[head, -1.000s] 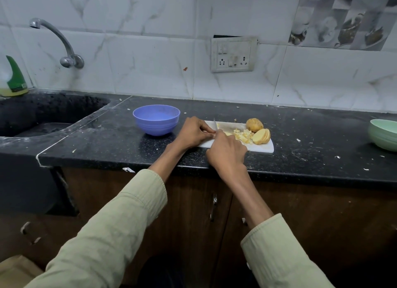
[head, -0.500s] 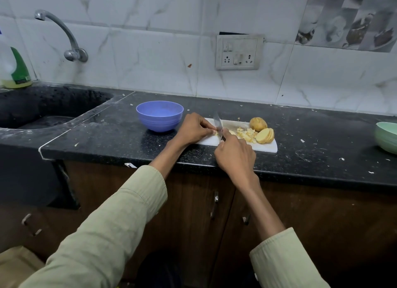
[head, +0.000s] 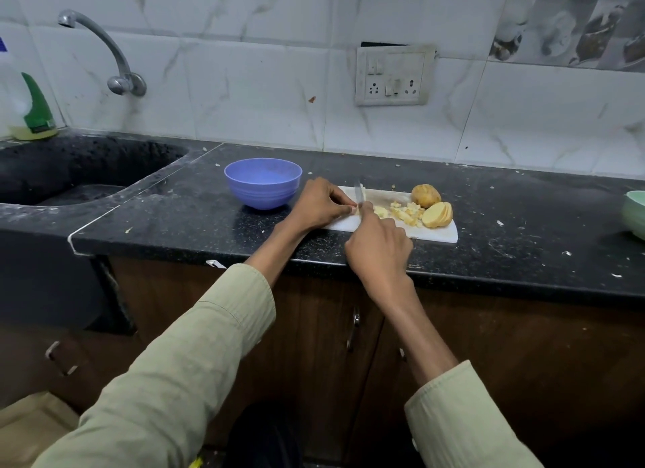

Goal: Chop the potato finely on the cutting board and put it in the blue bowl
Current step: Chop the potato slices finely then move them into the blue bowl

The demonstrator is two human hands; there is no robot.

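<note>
Since the earlier frame, the knife (head: 358, 192) blade stands steeper, tip raised over the left end of the board (head: 438, 235), and the right hand (head: 378, 246) sits slightly nearer the bench's front edge.

Bench (head: 174, 223): black stone, flecked with scraps. Sink (head: 69, 174) occupies its left end, with the tap (head: 104, 48) on the wall above. Blue bowl (head: 263, 182) stands near the back edge, just left of the board. Green bowl (head: 635, 212) sits at the right edge, well apart.

Board: white, lying near the front edge, centre. Left hand (head: 319, 204) rests on the board's left end, fingers curled and pinching a potato piece (head: 353, 210) beside the blade. Right hand grips the knife handle, fingers closed round it.

Potato: one uncut part (head: 425, 195) at the board's back right; a sliced half (head: 438, 215) touching it in front; chopped bits (head: 401, 212) between these and the blade.
</note>
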